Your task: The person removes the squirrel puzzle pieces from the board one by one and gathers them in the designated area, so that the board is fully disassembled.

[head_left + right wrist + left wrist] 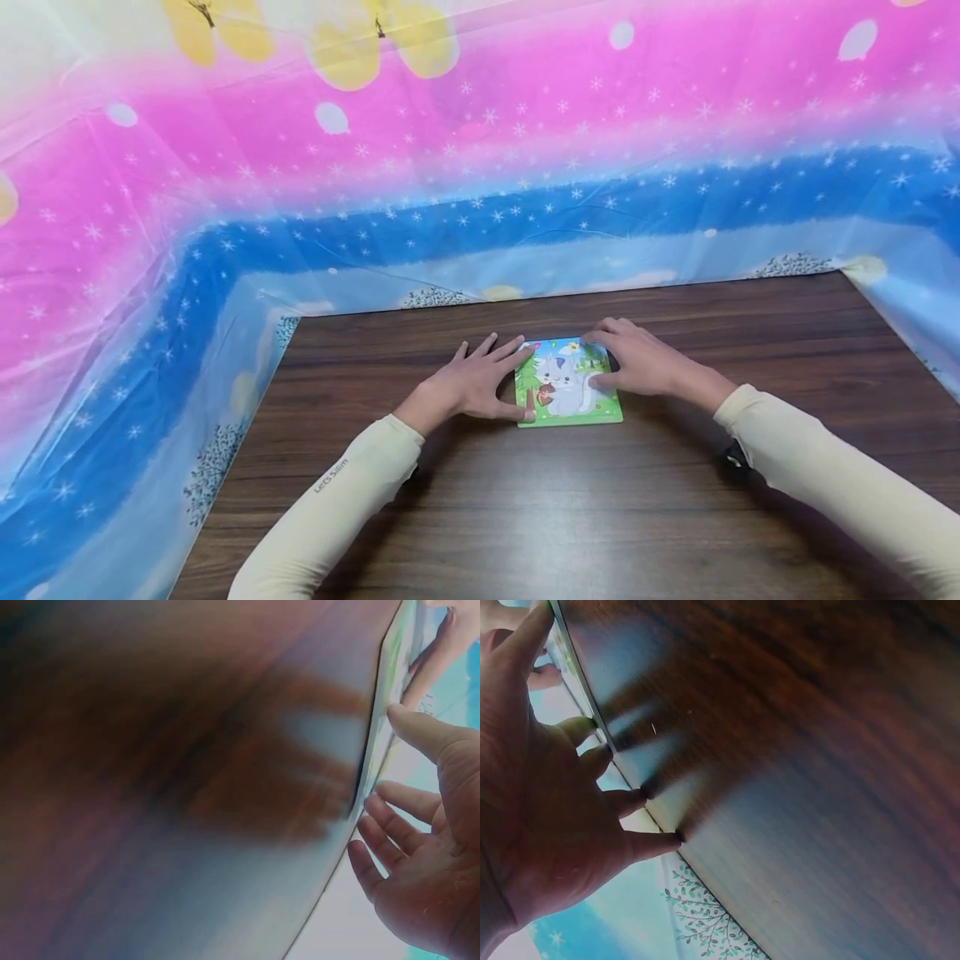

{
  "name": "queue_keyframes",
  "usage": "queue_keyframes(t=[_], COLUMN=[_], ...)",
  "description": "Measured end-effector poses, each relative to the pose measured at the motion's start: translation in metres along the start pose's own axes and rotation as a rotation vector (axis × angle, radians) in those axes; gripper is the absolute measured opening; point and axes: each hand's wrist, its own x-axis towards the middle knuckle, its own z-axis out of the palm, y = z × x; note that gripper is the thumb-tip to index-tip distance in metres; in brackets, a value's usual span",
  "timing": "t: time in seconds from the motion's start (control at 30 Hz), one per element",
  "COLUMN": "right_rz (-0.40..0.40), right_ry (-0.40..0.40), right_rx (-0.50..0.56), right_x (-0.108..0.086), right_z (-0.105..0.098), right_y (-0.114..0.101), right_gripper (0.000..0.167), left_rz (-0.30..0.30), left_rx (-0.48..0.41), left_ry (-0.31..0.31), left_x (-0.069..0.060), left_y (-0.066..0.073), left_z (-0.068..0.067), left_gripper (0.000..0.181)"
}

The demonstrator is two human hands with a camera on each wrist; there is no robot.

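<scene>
Right hand [429, 870] touching thin board [390, 667], brown tabletop [187, 765]

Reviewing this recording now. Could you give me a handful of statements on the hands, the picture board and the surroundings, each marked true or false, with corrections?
1. The left hand and right hand both touch the picture board. True.
2. The left hand is clenched in a fist. False: it is spread out.
3. The board lies on a brown wood-grain table. True.
4. The board's picture shows a red car. False: it shows a pale grey animal with a bushy tail.
5. A snowflake-patterned cloth hangs behind the table. True.
6. Both forearms are bare. False: both wear pale sleeves.
</scene>
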Motion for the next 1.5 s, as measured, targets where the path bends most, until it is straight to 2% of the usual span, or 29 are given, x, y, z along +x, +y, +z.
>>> queue_keyframes(t=[0.13,0.4,0.67,0.9,1.1,1.3,1.5], right_rz=[0.009,0.091,0.134,0.135,0.127,0.102,0.069], right_ry=[-0.019,-0.095,-0.158,-0.129,-0.098,-0.104,-0.105], right_rx=[0.012,0.014,0.102,0.166,0.161,0.158,0.164], right_x=[0.006,0.025,0.038,0.035,0.032,0.029,0.026], right_z=[-0.004,-0.01,-0.011,-0.008,-0.008,-0.01,-0.014], right_y=[-0.005,-0.015,-0.012,-0.008,-0.009,-0.008,-0.001], right_gripper=[0.062,0.057,0.054,0.056,0.055,0.051,0.047], left_rz=[-0.001,-0.006,-0.006,-0.005,0.011,0.017,0.024], left_rx=[0.003,-0.002,0.001,0.009,0.022,0.044,0.045], left_ry=[0.001,0.002,0.011,0.008,0.019,-0.008,-0.009], left_x=[-0.001,-0.003,-0.003,-0.003,-0.001,0.0,0.001], left_y=[0.0,-0.002,-0.001,0.0,0.001,0.003,0.005], left_z=[-0.002,-0.003,-0.001,0.0,-0.004,-0.007,-0.007], left_gripper=[0.11,0.11,0.109,0.111,0.108,0.101,0.1])
